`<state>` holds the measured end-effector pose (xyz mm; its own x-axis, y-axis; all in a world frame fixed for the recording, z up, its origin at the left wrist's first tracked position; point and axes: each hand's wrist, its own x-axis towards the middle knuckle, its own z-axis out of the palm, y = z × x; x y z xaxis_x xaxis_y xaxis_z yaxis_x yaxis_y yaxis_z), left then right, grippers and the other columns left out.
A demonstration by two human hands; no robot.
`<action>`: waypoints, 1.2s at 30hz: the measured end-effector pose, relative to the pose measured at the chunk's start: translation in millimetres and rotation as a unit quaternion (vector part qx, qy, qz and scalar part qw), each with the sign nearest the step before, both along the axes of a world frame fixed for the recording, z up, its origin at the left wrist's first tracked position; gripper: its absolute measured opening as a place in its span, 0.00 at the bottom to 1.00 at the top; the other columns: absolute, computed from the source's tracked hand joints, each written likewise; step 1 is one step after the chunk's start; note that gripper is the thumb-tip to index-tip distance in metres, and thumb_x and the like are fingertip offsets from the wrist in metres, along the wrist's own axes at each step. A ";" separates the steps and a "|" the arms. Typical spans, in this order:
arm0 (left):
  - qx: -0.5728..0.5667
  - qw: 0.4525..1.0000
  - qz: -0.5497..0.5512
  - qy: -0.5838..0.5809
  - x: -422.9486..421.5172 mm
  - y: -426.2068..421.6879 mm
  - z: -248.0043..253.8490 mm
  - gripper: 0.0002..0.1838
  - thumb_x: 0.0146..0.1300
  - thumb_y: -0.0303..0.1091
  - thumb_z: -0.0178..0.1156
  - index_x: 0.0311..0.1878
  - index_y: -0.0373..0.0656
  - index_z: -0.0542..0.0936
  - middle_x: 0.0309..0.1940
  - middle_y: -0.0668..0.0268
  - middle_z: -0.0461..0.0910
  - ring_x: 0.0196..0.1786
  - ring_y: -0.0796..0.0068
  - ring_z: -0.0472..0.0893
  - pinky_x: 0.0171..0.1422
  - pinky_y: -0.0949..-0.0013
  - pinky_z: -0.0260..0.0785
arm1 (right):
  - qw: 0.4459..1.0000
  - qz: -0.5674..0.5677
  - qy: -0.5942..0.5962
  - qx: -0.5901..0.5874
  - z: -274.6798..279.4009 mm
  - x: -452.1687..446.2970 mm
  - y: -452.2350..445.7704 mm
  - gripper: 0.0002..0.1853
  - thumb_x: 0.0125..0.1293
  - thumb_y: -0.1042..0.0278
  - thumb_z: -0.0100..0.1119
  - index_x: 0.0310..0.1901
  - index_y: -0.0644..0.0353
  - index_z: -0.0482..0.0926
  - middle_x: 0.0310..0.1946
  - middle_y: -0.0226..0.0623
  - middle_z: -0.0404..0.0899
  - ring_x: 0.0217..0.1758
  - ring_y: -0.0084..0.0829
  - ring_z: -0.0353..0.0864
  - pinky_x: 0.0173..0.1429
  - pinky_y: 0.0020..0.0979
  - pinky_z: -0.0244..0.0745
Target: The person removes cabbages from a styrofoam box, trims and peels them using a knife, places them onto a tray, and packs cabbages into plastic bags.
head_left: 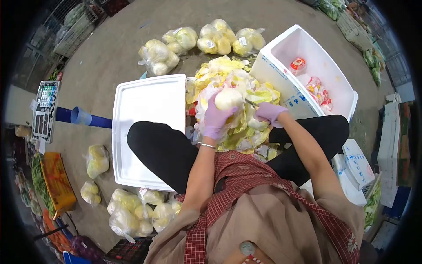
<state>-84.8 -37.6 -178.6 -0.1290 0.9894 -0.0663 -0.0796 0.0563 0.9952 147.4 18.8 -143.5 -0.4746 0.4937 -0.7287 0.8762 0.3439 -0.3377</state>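
My left hand [216,115], in a thin purple glove, is wrapped around the side of a pale, round-ended Chinese cabbage [229,99]. My right hand [269,112], gloved the same way, grips a small knife [251,103]. Its dark blade points left toward the cabbage; whether it touches, I cannot tell. Under and around both hands spreads a heap of loose yellow and white cabbage leaves [217,70]. The knife's handle is hidden in my fingers.
To the right stands an open white foam box [303,94] with red-and-white wrapped bundles [318,90]. A white foam lid [149,101] lies left of the leaves. Bagged cabbages [159,57] sit beyond the heap, others [127,211] at lower left. A scale [45,110] stands far left.
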 end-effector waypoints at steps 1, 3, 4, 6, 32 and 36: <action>0.022 0.994 -0.049 -0.095 -4.0 0.8 18.8 0.37 0.46 0.36 0.73 0.59 0.36 0.67 0.51 0.59 0.75 0.53 0.69 0.76 0.57 0.67 0.71 | 0.988 -0.138 0.064 -0.022 25.1 1.3 -5.1 0.16 0.56 0.67 0.53 0.46 0.64 0.73 0.32 0.42 0.82 0.20 0.28 0.74 0.23 0.28 0.69; -0.019 0.975 -0.041 -0.220 -6.6 -2.9 54.8 0.33 0.52 0.34 0.69 0.60 0.35 0.67 0.51 0.60 0.76 0.54 0.70 0.76 0.58 0.67 0.71 | 0.896 -0.398 0.187 -0.067 63.1 0.2 -27.4 0.20 0.57 0.64 0.55 0.51 0.59 0.72 0.32 0.34 0.82 0.17 0.25 0.68 0.22 0.26 0.65; -0.039 0.958 -0.035 -0.281 -8.4 -4.5 65.8 0.31 0.54 0.32 0.67 0.60 0.35 0.67 0.52 0.60 0.76 0.54 0.71 0.76 0.58 0.68 0.71 | 0.862 -0.427 0.267 -0.063 70.7 -2.0 -35.3 0.22 0.57 0.63 0.56 0.54 0.58 0.70 0.35 0.33 0.82 0.18 0.22 0.68 0.21 0.24 0.64; -0.031 0.950 -0.053 -0.307 -9.4 -5.0 73.1 0.27 0.61 0.34 0.62 0.61 0.35 0.67 0.53 0.62 0.76 0.54 0.72 0.76 0.59 0.68 0.70 | 0.773 -0.475 0.417 -0.052 83.5 -8.0 -46.8 0.26 0.58 0.61 0.59 0.58 0.57 0.67 0.40 0.31 0.81 0.19 0.17 0.67 0.20 0.21 0.62; -0.070 0.903 -0.039 -0.423 -8.2 -6.3 70.8 0.27 0.66 0.51 0.54 0.60 0.41 0.69 0.52 0.62 0.76 0.50 0.71 0.78 0.51 0.67 0.74 | 0.771 -0.543 0.243 0.227 89.0 -50.0 -64.1 0.23 0.54 0.59 0.65 0.49 0.62 0.75 0.33 0.46 0.80 0.39 0.32 0.81 0.42 0.30 0.73; -0.051 0.950 0.005 -0.308 0.5 -6.5 73.9 0.24 0.64 0.49 0.57 0.57 0.45 0.70 0.38 0.71 0.76 0.36 0.81 0.77 0.36 0.76 0.72 | 0.701 -0.531 0.425 0.214 70.5 -77.2 -92.6 0.29 0.51 0.57 0.68 0.51 0.68 0.73 0.34 0.51 0.80 0.40 0.39 0.81 0.45 0.34 0.73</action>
